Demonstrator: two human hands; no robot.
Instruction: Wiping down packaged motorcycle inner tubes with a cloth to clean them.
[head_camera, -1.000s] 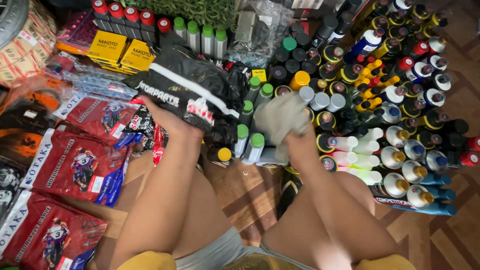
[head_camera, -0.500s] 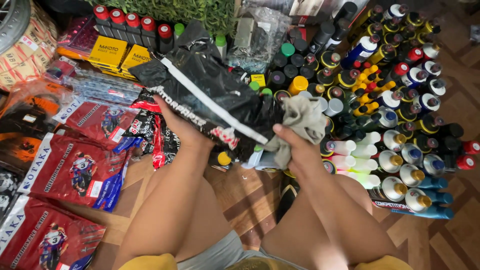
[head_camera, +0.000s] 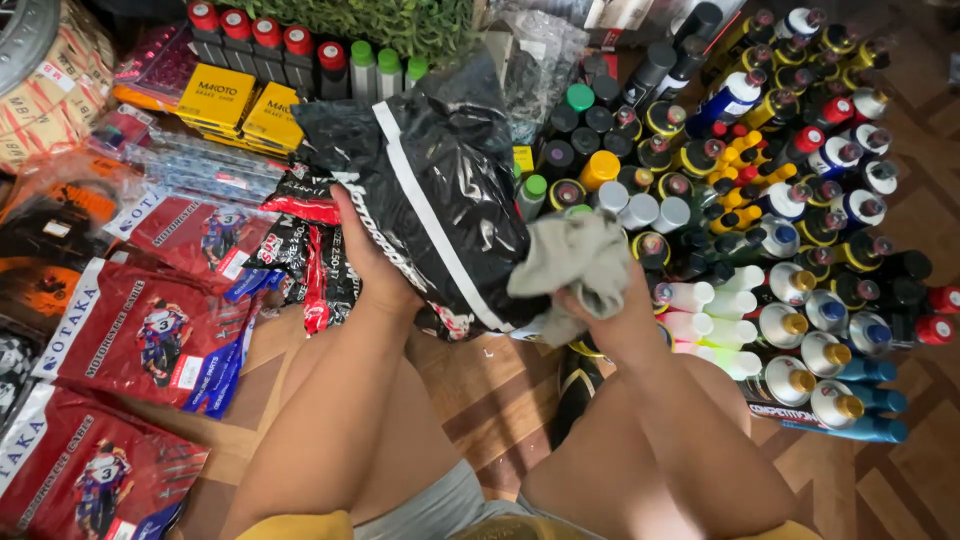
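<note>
— What has the left hand (head_camera: 372, 262) got?

— A black plastic package (head_camera: 435, 205) with a white stripe across it. The hand is closed on its lower left edge, thumb on the near face and fingers tucked out of sight behind, so the bulk of the package rises up and away from the grip, tilted toward the far side.

— And the right hand (head_camera: 612, 318)?

— Clenched around a crumpled grey cloth (head_camera: 575, 262). The cloth bunches out above the hand and to its left, and its free end presses against the lower right part of the package. So the two grips sit on opposite sides of the package, the cloth between the right hand and the black plastic.

— What lies around them?

— Just left of the left hand, red and black packets (head_camera: 305, 245) lean in a loose heap; further left lie flat red packets with a motorcycle rider printed on them (head_camera: 140, 330). Beyond the package, yellow boxes (head_camera: 240, 105) and a row of red-capped and green-capped bottles (head_camera: 290, 50). Right of the right hand, a dense crowd of spray cans and bottles (head_camera: 800, 230) stands upright, with white cans (head_camera: 720, 300) lying nearest the wrist. Under both forearms are the person's bare knees and the wooden floor (head_camera: 490, 390).
</note>
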